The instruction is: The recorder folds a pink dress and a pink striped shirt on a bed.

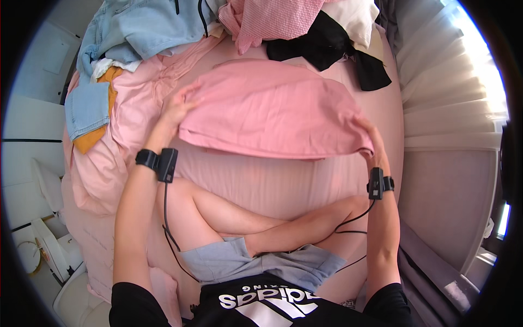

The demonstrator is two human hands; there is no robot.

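Observation:
A pink garment (pixel 265 110) is stretched sideways between my two hands, above the bed in front of my crossed legs. My left hand (pixel 179 107) grips its left edge, with the fingertips partly behind the cloth. At the opposite side my right hand (pixel 371 137) holds the lower right corner, its fingers mostly hidden by the fabric. The near hem runs almost straight across and faces me. What kind of garment it is cannot be told. Beneath it spreads a pink bed sheet (pixel 261 180).
Light blue denim clothing (pixel 143 28), a pink striped garment (pixel 273 20), a black garment (pixel 314 45) and a white one (pixel 355 20) are heaped along the far side. Mustard cloth (pixel 92 139) lies at the left by a crumpled pink cover (pixel 135 110). Curtains (pixel 441 81) hang right.

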